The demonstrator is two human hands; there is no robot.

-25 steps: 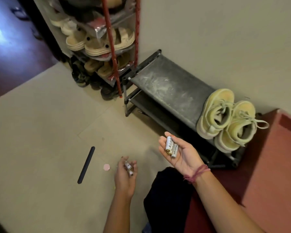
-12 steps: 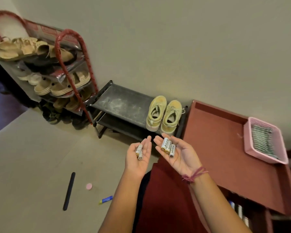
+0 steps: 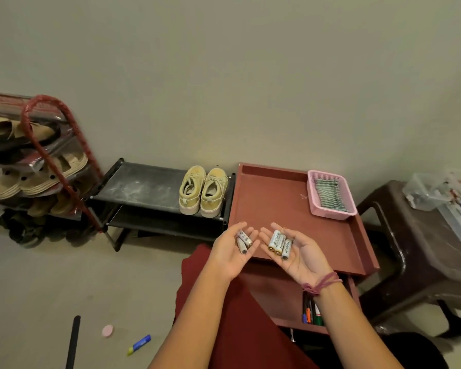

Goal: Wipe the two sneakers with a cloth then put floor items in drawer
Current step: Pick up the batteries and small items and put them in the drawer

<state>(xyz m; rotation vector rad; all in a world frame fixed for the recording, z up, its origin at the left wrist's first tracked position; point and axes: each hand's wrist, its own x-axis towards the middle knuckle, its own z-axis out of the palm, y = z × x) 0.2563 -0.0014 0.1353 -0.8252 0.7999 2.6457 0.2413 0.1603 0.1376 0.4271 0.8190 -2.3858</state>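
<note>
The sneakers are showing a pale yellow with cream soles, sitting on a dusty black shoe bench. Right of the shoe bench, the drawer unit is showing a reddish brown, and its basket is glowing pink around a green-and-white striped cloth. The batteries in the hands are looking white with dark lettering. On the beige floor left of the drawer unit, a blue-and-yellow tube, a pink disc and a black stick are lying.
</note>
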